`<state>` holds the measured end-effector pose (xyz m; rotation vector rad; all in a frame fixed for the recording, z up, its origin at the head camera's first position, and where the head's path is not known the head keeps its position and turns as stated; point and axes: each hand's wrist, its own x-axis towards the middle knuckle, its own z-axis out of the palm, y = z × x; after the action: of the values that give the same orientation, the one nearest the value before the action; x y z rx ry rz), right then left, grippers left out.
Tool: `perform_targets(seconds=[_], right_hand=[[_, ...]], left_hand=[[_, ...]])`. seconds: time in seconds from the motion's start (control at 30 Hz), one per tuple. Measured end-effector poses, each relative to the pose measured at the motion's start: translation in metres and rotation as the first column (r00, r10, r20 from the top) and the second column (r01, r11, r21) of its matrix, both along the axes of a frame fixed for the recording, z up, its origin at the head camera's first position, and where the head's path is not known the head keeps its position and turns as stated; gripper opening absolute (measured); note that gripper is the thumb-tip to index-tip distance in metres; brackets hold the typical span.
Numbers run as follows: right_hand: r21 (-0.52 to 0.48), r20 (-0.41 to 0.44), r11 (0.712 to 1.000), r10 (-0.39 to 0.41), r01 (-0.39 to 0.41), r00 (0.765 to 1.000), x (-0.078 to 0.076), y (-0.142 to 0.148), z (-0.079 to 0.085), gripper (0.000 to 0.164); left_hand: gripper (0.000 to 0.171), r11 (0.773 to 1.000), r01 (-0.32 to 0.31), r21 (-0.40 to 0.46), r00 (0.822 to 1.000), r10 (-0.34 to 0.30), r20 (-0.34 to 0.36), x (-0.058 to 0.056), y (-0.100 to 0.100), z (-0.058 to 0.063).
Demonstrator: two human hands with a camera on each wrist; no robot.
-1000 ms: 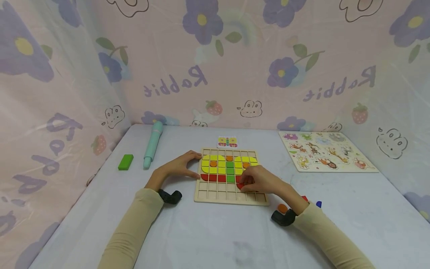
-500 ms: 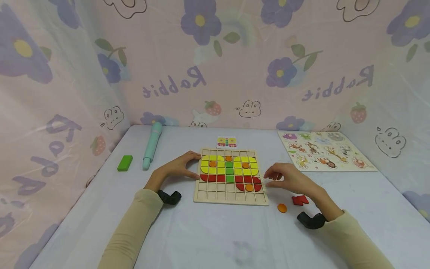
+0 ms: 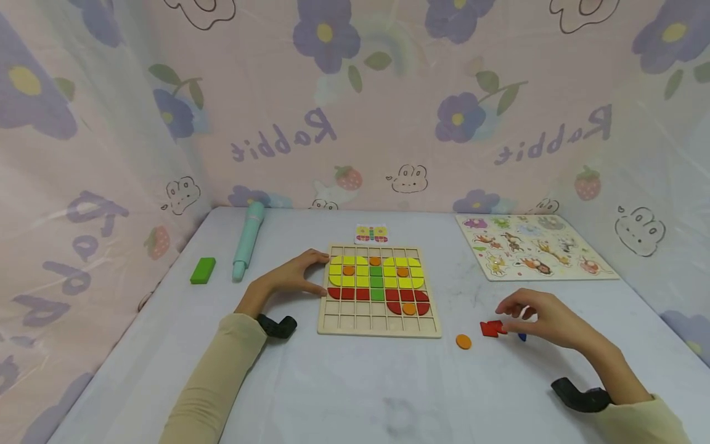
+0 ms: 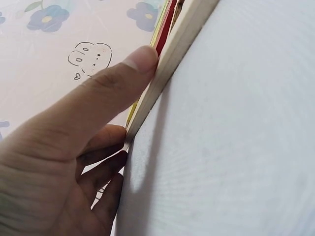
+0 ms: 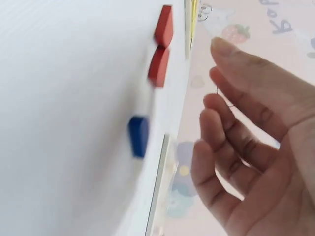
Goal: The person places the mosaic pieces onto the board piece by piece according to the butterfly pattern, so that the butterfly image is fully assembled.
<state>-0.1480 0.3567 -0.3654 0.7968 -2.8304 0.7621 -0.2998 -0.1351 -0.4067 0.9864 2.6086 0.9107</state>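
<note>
A square wooden grid board [image 3: 379,325] lies on the table, holding yellow, green, red and orange pieces in a butterfly-like pattern. My left hand [image 3: 288,275] rests at its left edge; the left wrist view shows the thumb [image 4: 140,60] touching the board's side, with the fingers spread farther along it. Over at the right, my right hand [image 3: 546,316] hovers with loosely bent fingers and nothing between them. Close by its fingertips are two small red pieces [image 3: 489,329] touching each other and a blue piece [image 5: 139,136]. An orange disc [image 3: 463,341] lies between them and the board.
Behind the board is a small picture card [image 3: 371,234] with a similar pattern. An animal puzzle board [image 3: 538,246] lies at the back right. On the left are a green block [image 3: 203,271] and a mint-green tube-shaped object [image 3: 248,242]. Patterned cloth surrounds the table.
My right hand has left a red piece on the board's lower right, pulled away, and moved right to above the loose red and blue pieces. The left hand keeps its place.
</note>
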Motion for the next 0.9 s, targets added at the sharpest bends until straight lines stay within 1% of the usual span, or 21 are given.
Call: perform_targets(seconds=[0.07, 0.17, 0.27, 0.4, 0.5, 0.63, 0.9], right_hand=[[0.034, 0.045, 0.997, -0.067, 0.066, 0.997, 0.002, 0.006, -0.001, 0.028], [0.126, 0.129, 0.978, -0.184, 0.167, 0.975, 0.004, 0.013, -0.004, 0.034], [0.184, 0.187, 0.963, -0.233, 0.199, 0.954, 0.006, 0.017, -0.007, 0.037], [0.173, 0.202, 0.973, -0.189, 0.155, 0.961, 0.007, 0.019, -0.009, 0.029], [0.162, 0.219, 0.978, -0.167, 0.133, 0.961, 0.007, 0.020, -0.009, 0.025], [0.165, 0.238, 0.977, -0.172, 0.135, 0.956, 0.005, 0.018, -0.008, 0.023], [0.172, 0.285, 0.969, -0.221, 0.177, 0.933, 0.002, 0.011, -0.006, 0.026]], left_hand=[[0.082, 1.000, 0.001, 0.003, 1.000, -0.001, -0.001, 0.000, 0.000, 0.001], [0.082, 1.000, -0.002, 0.003, 1.000, 0.002, 0.001, 0.001, 0.000, 0.002], [0.082, 1.000, -0.007, -0.002, 1.000, 0.007, 0.000, 0.001, 0.000, 0.003], [0.082, 1.000, -0.006, 0.001, 1.000, 0.006, 0.002, 0.001, 0.001, 0.003], [0.082, 1.000, -0.006, -0.001, 1.000, 0.006, -0.001, 0.001, 0.000, 0.003], [0.082, 1.000, -0.009, -0.003, 1.000, 0.009, -0.001, 0.000, 0.000, 0.003], [0.082, 1.000, 0.004, 0.001, 1.000, -0.004, 0.004, 0.001, -0.001, 0.002]])
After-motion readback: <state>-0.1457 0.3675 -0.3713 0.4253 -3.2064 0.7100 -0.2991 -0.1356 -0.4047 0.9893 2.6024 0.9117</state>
